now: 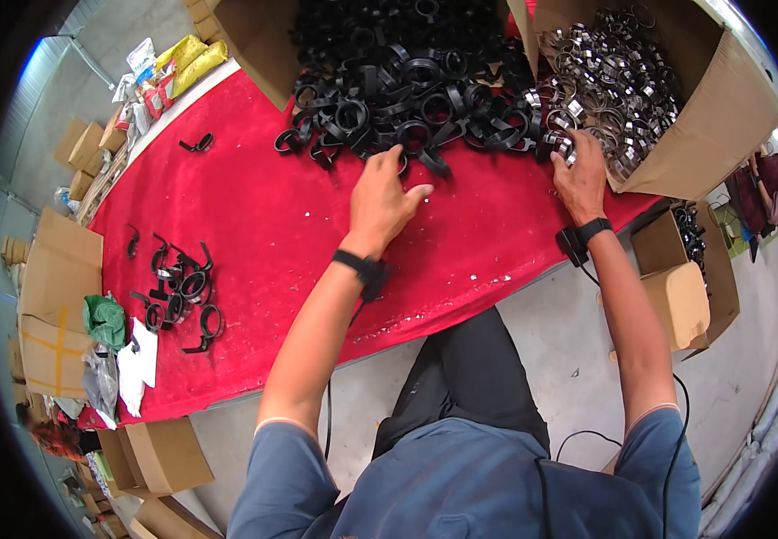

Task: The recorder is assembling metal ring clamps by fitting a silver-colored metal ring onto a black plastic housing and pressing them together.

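Observation:
A big heap of black plastic ring clamps [425, 90] spills from a cardboard box onto the red cloth. My left hand [382, 203] is at the near edge of this heap, thumb spread wide and fingertips against the nearest black rings; it is open, with nothing seen in its grasp. To the right, shiny metal hose clamps [618, 85] pile up in a second box and out over its front. My right hand [582, 178] reaches to the near left edge of that pile. Its thumb and fingers are apart, with metal clamps between and beyond them. Both wrists wear black bands.
Several black ring clamps [178, 292] lie grouped on the red-covered table [263, 242] at left, with another clamp [197, 143] farther back. A tall cardboard flap [708, 117] borders the right pile. Below it an open carton [721, 287] stands beside the table. Cables hang near my arms.

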Demonstrator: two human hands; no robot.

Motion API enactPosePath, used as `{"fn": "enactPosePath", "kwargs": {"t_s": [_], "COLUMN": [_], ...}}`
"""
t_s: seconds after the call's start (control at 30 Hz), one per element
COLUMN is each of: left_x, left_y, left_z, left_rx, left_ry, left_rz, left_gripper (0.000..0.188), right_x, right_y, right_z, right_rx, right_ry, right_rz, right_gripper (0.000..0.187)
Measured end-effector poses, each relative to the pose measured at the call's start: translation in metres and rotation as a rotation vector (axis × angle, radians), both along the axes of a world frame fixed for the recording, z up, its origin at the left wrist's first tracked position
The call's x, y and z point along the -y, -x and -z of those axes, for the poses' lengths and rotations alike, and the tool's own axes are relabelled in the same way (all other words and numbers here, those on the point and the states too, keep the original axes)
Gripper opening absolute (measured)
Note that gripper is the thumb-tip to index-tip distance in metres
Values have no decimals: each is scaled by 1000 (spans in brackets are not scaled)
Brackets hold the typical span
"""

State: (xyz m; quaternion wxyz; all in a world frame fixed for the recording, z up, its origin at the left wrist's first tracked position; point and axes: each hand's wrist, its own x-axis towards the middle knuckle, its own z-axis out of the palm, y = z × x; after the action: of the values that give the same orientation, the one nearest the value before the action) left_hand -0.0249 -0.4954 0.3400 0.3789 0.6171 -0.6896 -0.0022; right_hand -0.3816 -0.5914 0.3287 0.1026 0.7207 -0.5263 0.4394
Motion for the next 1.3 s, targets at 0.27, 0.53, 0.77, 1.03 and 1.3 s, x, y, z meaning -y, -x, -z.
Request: {"fn": "enactPosePath", "kwargs": {"t_s": [0.27,0.53,0.77,1.03,1.3], "left_x": [43,-13,-125,-210,-230], "left_y": [29,-17,-38,-33,-31], "left_z": [18,14,-9,8,-6], "left_rx": [-15,-832,-1993,-2202,-2018], "left_ry": [-100,-275,-519,-546,-533], "left_rz": [12,103,653,890,997], "left_gripper": [63,42,56,68,85], "right_x": [-48,-137,-191,-224,-244], "right_y": [4,-61,-93,-114,-126], "right_z": [-19,-31,-27,-38,-55], "right_rx": [1075,1791,1922,1390,1164], "right_ry": [-488,-1046,-1233,-1240,-1286], "right_rz": [-481,-1248,-1392,-1450,-1394], "right_gripper": [49,57,65,85,84]}}
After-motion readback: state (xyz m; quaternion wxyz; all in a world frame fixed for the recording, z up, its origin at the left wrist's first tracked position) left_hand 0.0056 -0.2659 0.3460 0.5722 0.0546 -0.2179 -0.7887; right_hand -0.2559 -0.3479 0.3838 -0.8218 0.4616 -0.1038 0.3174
